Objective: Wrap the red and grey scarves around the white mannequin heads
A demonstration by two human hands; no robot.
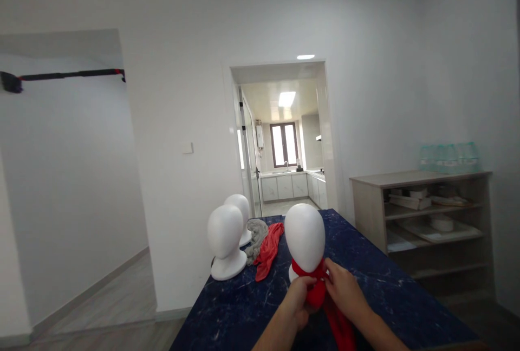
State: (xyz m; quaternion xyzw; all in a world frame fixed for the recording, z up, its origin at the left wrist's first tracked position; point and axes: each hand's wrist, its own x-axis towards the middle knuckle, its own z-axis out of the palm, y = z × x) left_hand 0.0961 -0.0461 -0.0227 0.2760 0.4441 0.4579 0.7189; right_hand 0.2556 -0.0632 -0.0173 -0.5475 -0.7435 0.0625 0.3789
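- Left grip [298, 298] and right grip [342, 287] both pinch the red scarf [315, 297], close together.
- It wraps the neck of a white mannequin head [304, 234] just beyond the grips, one length trailing below them.
- Beyond and left of the grips, a coral cloth [268, 252] lies against a grey scarf [257, 236] on the blue table [385, 286].
- Farther left of the grips I see two more white heads [225, 234].

The left hand [299, 298] and right hand [342, 286] are bare. Both forearms [275, 328], tapering toward the wrists [361, 309], are uncovered too; finer skin detail looks too blurred to judge.
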